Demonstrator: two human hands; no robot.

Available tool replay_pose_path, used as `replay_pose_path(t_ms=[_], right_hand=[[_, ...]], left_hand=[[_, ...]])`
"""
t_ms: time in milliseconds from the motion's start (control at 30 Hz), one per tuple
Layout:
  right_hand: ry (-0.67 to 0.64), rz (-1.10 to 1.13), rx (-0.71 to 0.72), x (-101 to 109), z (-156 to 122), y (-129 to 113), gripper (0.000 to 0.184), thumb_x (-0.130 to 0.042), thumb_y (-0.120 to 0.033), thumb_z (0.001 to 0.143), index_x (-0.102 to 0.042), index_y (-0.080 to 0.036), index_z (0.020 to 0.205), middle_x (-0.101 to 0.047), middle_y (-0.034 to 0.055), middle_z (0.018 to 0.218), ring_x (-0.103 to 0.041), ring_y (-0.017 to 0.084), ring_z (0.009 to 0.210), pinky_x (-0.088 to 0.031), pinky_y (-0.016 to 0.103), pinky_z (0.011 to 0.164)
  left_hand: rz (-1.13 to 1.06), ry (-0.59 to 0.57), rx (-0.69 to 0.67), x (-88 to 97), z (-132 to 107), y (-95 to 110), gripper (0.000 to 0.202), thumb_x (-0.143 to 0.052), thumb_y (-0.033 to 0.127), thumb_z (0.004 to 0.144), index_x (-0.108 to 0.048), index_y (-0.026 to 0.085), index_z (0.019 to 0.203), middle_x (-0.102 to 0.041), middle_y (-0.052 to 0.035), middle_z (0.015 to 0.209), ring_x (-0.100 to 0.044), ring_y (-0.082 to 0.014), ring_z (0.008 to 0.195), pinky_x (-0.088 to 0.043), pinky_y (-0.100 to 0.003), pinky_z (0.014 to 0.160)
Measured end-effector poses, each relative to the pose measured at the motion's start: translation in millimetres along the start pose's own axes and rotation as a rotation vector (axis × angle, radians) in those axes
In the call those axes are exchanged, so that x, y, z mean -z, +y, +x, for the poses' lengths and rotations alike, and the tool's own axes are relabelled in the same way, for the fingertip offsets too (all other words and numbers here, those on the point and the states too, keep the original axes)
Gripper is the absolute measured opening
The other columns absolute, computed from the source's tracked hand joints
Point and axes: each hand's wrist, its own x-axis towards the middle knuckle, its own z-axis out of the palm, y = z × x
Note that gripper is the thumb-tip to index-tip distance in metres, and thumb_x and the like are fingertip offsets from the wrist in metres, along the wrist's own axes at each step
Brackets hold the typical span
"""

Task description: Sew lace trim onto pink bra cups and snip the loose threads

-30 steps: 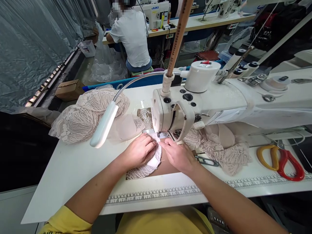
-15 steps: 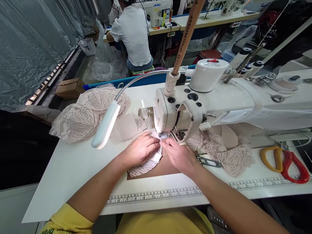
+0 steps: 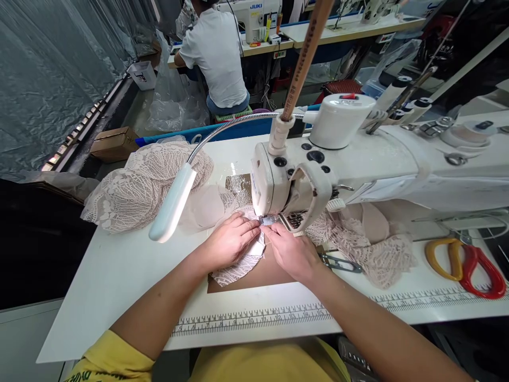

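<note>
in the head view, the left hand (image 3: 230, 241) rests on a lace piece (image 3: 238, 269), fingers slightly bent; the right hand (image 3: 292, 252) has its fingers bunched by the piece's right edge. whether either pinches it, i cannot tell. the piece lies on the counter (image 3: 99, 286), under the sewing machine's (image 3: 369, 154) left end.

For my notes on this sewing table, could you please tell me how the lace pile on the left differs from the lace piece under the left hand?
The lace pile is a large, rounded heap, while the lace piece looks smaller and lies flatter. The pile lies untouched; the piece is partly covered by the left hand. Both are pale, with a net-like pattern.
</note>
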Motion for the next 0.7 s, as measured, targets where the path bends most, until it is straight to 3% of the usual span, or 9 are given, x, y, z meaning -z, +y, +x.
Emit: replay_pose_path(t_ms=[300, 567, 700], right_hand=[[0.002, 0.004, -0.015, 0.6, -0.6, -1.0, 0.042, -0.044, -0.009, 0.086, -0.067, -0.024, 0.119, -0.067, 0.0072, 0.106, -0.06, 0.02, 0.087, -0.046, 0.028, 0.066], [-0.002, 0.046, 0.016, -1.0, -3.9, 5.7, 0.043, -0.04, -0.01, 0.087, -0.066, -0.025, 0.119, -0.069, 0.0043, 0.107, -0.06, 0.017, 0.079, -0.046, 0.027, 0.07], [-0.062, 0.057, -0.049, -3.9, -4.5, 7.6, 0.043, -0.043, -0.013, 0.088, -0.064, -0.027, 0.123, -0.07, 0.005, 0.102, -0.061, 0.017, 0.075, -0.046, 0.027, 0.068]], left_hand=[[-0.028, 0.004, -0.001, 1.3, 2.0, -1.0, 0.033, -0.038, 0.016, 0.096, -0.06, 0.014, 0.12, -0.063, -0.0143, 0.122, -0.056, -0.0248, 0.106, -0.049, -0.044, 0.088], [0.024, -0.029, 0.006, 1.8, 0.9, -4.2, 0.034, -0.043, 0.016, 0.094, -0.056, 0.012, 0.125, -0.06, -0.0126, 0.128, -0.056, -0.0259, 0.105, -0.048, -0.043, 0.09], [0.025, -0.015, 0.057, 2.5, 3.3, -4.1, 0.033, -0.041, 0.02, 0.096, -0.057, 0.013, 0.124, -0.061, -0.0118, 0.126, -0.056, -0.0254, 0.104, -0.047, -0.041, 0.09]])
